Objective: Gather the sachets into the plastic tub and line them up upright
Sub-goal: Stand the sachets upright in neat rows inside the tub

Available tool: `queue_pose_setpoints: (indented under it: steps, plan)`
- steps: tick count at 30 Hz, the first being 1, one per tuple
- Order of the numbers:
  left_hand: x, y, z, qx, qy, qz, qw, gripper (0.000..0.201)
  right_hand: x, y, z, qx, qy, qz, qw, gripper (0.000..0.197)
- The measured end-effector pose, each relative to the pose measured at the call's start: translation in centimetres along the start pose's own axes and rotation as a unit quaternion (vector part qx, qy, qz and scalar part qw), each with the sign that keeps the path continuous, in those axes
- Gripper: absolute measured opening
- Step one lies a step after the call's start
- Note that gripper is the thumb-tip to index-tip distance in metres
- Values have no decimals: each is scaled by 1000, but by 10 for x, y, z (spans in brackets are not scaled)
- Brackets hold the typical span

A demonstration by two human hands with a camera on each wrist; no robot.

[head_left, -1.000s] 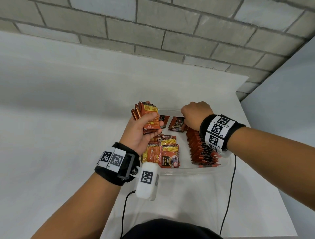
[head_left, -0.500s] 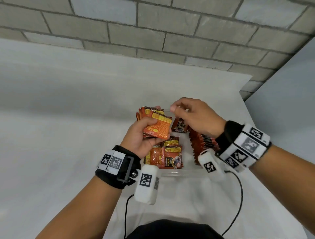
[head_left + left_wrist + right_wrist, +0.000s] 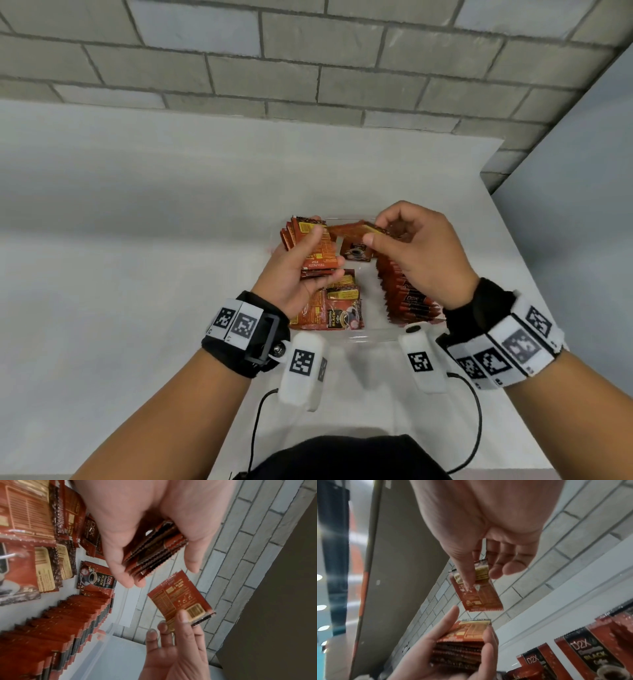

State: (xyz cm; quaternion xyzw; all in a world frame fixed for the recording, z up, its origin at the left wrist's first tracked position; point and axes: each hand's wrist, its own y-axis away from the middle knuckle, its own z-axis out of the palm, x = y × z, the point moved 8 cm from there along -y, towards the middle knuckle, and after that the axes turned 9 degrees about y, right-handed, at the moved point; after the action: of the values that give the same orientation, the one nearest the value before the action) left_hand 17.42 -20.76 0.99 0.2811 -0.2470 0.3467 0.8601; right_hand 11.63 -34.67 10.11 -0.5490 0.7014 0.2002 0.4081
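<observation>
The left hand [image 3: 294, 274] holds a stack of sachets [image 3: 317, 250] above the plastic tub [image 3: 368, 337]; its thumb [image 3: 313, 236] lies across the printed top face and the other fingers are curled under the stack, so the stack is clamped between them. In the left wrist view the serrated edges of this stack [image 3: 152, 553] show between the thumb and the fingers. The right hand [image 3: 423, 260] pinches a single sachet [image 3: 354, 229] at one end, between the thumb [image 3: 375, 241] and the forefinger, and the other fingers are loosely curled and touch nothing. This single sachet [image 3: 478, 589] hangs in the air just beside the far end of the stack, close to the left fingertips; whether it touches the stack I cannot tell. Below the right palm, inside the tub, a row of sachets [image 3: 407, 298] stands on edge, packed one against the other. Below the left fingers some loose sachets [image 3: 337, 308] lie flat on the tub floor, face up or back up, partly overlapping. One more flat sachet [image 3: 356, 251] lies under the gap between the two hands. The tub stands on a white table [image 3: 137, 240].
</observation>
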Motion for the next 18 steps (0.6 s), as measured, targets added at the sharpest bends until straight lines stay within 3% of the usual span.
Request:
queue_pose_setpoints:
  steps: [3, 7, 10, 13, 18]
  plan:
    - [-6, 2, 8, -19, 6, -9, 1000, 24, -9, 11, 7, 1, 63, -63, 996, 14]
    - [-10, 2, 12, -37, 31, -7, 999, 6, -8, 27, 29, -92, 105, -120, 983, 23]
    - [-6, 4, 12, -38, 22, 13, 999, 12, -6, 25, 19, -71, 78, -93, 990, 23]
    - [-3, 6, 14, -40, 21, 19, 999, 31, 1, 18, 5, -24, 93, -40, 995, 22]
    - [-1, 6, 15, -48, 25, 29, 998, 59, 20, 18, 20, -99, 51, 70, 991, 34]
